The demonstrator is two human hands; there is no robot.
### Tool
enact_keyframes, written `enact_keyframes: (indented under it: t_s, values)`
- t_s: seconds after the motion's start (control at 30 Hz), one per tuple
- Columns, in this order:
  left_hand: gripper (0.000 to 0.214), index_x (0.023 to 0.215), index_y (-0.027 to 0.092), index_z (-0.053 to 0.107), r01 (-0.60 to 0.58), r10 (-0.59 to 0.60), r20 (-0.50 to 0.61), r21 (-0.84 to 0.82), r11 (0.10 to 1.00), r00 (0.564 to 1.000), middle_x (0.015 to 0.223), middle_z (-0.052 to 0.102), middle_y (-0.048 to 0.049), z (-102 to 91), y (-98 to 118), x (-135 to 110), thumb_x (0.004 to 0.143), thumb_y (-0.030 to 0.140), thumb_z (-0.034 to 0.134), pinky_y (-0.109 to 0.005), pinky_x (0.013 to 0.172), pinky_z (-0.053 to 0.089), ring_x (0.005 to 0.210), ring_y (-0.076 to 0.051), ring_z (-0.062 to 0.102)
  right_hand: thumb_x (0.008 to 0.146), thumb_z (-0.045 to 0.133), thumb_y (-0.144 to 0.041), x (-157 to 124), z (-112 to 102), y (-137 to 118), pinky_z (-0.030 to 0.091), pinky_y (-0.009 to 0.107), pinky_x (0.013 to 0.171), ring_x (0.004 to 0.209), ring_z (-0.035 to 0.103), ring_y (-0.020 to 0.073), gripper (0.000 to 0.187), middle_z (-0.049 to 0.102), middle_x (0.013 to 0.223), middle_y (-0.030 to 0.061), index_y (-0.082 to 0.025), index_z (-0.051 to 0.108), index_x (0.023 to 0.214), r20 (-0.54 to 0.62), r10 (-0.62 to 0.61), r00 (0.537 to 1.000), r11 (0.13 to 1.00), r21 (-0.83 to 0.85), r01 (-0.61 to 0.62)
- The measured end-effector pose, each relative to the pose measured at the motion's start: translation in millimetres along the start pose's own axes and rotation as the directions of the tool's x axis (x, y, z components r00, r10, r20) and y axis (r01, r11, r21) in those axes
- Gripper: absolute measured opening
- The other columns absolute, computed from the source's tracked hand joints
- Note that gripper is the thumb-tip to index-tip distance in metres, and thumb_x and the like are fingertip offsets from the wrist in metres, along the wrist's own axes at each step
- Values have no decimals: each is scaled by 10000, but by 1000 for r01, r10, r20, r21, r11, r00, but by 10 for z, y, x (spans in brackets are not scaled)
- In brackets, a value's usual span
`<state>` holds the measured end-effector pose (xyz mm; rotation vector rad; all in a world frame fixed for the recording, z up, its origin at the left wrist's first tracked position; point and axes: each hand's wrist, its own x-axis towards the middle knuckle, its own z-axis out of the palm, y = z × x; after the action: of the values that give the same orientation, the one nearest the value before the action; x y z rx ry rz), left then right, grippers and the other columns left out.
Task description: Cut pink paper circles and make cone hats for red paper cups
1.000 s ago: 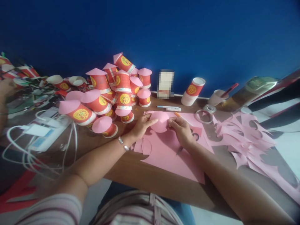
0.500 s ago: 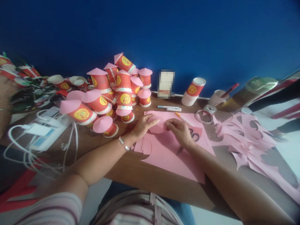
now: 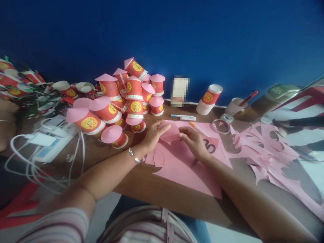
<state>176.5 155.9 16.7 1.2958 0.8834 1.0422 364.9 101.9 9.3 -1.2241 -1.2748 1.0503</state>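
1. Pink paper disc [image 3: 171, 133]: between the two hands, over a pink sheet [image 3: 182, 175].
2. Left hand [image 3: 152, 135]: pinches the disc's left edge, thumb across its face.
3. Right hand [image 3: 193, 141]: fingers curled at the right edge; blur leaves it uncertain whether they grip.
4. Scissors [image 3: 210, 147]: on the sheet, partly hidden behind the right hand.
5. Cone-topped red cups [image 3: 89, 123]: piled to the left.
6. Pink scraps [image 3: 265, 150]: heaped to the right.

The person [image 3: 149, 226] here wears the only camera on their head, close over the desk [image 3: 136, 179], angled down, facing the far blue wall [image 3: 162, 40].
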Motion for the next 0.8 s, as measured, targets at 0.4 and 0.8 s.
enact_keyframes:
  t_s: [0.4, 0.8]
  values:
    - [305, 661, 178, 561, -22, 30, -56, 139, 990, 998, 655, 514, 34, 6, 17, 28, 790, 391, 738, -269, 651, 371, 648, -115, 443, 866, 758, -443, -58, 56, -4, 539, 349, 732, 823, 626, 199, 234, 669, 888, 48, -232, 690, 792, -92, -195, 976, 977, -108, 185]
    - [298, 688, 166, 620, 13, -33, 189, 107, 994, 981, 679, 608, 3, 18, 30, 22, 778, 413, 758, -281, 683, 429, 672, -127, 528, 798, 800, -549, -16, 26, 22, 499, 340, 729, 821, 608, 201, 345, 674, 878, 43, -226, 679, 788, -35, -10, 999, 999, 33, 11]
